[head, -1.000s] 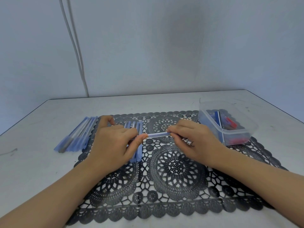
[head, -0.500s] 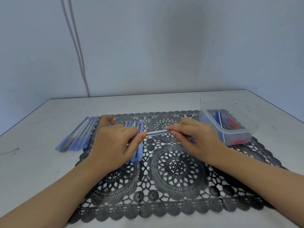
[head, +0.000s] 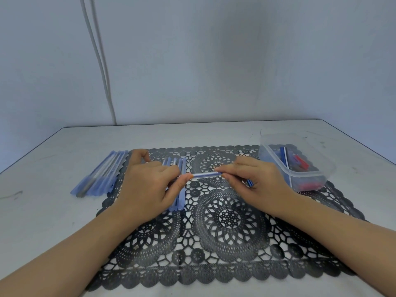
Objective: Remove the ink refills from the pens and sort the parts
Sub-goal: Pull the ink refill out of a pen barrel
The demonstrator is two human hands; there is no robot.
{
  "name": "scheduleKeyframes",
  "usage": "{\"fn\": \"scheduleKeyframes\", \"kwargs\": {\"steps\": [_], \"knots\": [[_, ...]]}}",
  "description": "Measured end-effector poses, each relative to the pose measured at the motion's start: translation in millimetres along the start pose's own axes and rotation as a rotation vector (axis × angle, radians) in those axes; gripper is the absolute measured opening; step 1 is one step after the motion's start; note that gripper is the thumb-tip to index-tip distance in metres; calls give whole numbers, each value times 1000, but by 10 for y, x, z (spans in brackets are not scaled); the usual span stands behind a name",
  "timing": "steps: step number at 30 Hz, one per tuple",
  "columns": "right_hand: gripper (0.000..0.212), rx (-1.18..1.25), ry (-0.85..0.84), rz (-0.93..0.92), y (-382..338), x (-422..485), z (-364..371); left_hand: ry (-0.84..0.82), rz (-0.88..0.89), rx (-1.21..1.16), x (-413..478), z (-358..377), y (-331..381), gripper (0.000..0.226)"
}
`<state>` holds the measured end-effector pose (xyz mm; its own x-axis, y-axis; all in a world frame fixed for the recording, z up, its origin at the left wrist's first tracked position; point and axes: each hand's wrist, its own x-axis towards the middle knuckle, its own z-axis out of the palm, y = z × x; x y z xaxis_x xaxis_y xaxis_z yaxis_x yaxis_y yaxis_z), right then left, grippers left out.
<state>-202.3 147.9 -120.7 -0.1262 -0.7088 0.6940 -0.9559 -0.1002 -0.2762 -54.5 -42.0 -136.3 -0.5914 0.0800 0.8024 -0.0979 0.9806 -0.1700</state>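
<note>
Pen (head: pixel 205 175) held level just above the lace mat (head: pixel 231 221), a bit past mat centre toward 12 o'clock, running 9 to 3. Clear barrel, blue showing inside.

Left hand (head: pixel 147 185) back up, its fingers (head: pixel 185 179) pinching the pen's 9 o'clock end. Right hand (head: pixel 255 181) likewise back up, fingers (head: pixel 227 168) pressed together on the 3 o'clock end. Both hands grip the one pen and the span between them is bare. Cannot tell whether the refill has come loose inside.

Short blue piece (head: pixel 249 182) pokes out under the right hand, at its 6 o'clock side; cannot tell if the hand holds it or it lies on the mat.

A row of blue barrels (head: pixel 181 198) lies on the mat under and just beside the left hand, running 12 to 6, partly hidden by the hand.

A second bunch of pale blue pens (head: pixel 100 174) lies on the grey desk (head: pixel 53 211) at the mat's 9 to 10 o'clock edge, fanned a little, touching each other.

Clear plastic tub (head: pixel 310 174) sits at the mat's 2 o'clock corner, part on the mat, part on the desk. Inside: a blue refill (head: pixel 284 156) and small red parts (head: pixel 301 162), more red low at the front wall.

Two pale cables (head: pixel 100 61) run down the wall at 11 o'clock to the desk's back edge.
</note>
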Motion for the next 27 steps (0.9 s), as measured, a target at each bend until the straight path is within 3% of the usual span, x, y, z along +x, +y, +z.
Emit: {"fn": "scheduleKeyframes", "kwargs": {"steps": [16,21,24,27], "knots": [[28,40,9,-16,22,-31,-40,4,-23,-9,3,9,6,51],[40,114,71,111,-44,-22,-117,17,-86,-4,21,-12,6,47],[23,100,139,180,-38,15,-163,4,-138,28,22,-8,1,46],[10,33,50,175,35,12,-147,-18,-189,55,13,-5,-7,45]]}}
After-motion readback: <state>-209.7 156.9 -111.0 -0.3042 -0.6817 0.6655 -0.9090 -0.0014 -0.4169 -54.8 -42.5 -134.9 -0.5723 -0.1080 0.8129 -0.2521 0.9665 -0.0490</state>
